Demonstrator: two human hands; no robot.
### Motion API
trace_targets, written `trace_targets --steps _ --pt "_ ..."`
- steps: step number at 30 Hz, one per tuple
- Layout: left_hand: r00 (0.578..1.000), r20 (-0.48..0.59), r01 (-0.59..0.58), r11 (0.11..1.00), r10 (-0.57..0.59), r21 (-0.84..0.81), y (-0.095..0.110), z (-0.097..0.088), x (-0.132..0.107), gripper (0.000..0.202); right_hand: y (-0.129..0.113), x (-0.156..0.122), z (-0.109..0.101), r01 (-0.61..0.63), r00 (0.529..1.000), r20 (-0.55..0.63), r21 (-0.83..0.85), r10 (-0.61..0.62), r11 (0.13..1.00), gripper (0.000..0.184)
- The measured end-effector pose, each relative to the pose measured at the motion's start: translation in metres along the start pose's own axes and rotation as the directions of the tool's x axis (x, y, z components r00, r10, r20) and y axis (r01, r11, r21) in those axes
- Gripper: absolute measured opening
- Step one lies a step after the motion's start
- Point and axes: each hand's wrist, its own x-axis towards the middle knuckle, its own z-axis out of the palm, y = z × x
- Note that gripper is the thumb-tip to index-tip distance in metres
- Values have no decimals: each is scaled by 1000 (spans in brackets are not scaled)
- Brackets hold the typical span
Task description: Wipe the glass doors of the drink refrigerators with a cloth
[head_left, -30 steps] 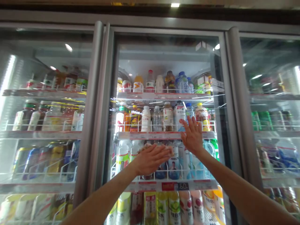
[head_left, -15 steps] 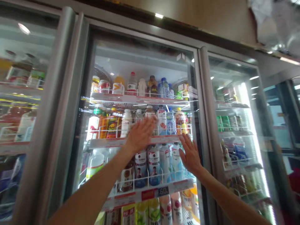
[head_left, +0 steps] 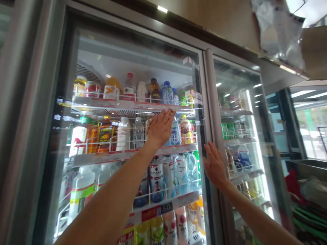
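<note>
My left hand (head_left: 161, 128) is raised in front of the glass door (head_left: 138, 44) of a drinks fridge, fingers stretched out and flat towards the pane. Something small and pale shows at its fingertips, too blurred to name. Behind that hand, through the glass, stand bottles on the second shelf, some hidden by it. Lower and to the right, my right hand (head_left: 215, 166) lies with open fingers against the door's right frame (head_left: 203, 112), near the metal handle strip (head_left: 214, 92). Neither hand is closed around a bottle.
A second glass door (head_left: 236, 68) with lit shelves adjoins on the right. At far left is a thick metal door post (head_left: 22, 102). Crumpled clear plastic (head_left: 278, 37) hangs at upper right. Bins with green and red items (head_left: 304, 204) stand at lower right.
The view has swung right, so the door sits further left. My left hand has moved up and right across the glass. My right hand has shifted from the pane onto the door frame.
</note>
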Motion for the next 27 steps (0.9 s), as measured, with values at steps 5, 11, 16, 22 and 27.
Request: trace_targets --steps 5,11,16,22,27 --pt "989 35 -143 987 145 -68 52 26 18 52 14 -7 -5 10 1000 -21 -15 -10 1000 56" --pt "686 60 -690 675 725 -263 127 65 -75 47 47 -12 -18 20 998 -55 17 -19 1000 56" --pt "888 140 -413 893 438 -177 88 41 -38 55 46 -13 -19 50 999 -3 42 -50 998 55" --pt "781 159 -568 793 604 -220 100 44 -105 48 10 -17 -4 72 995 55 111 -78 991 58" --pt "803 224 -526 834 552 -168 83 30 -143 55 -15 -24 4 106 989 86 160 -121 981 58"
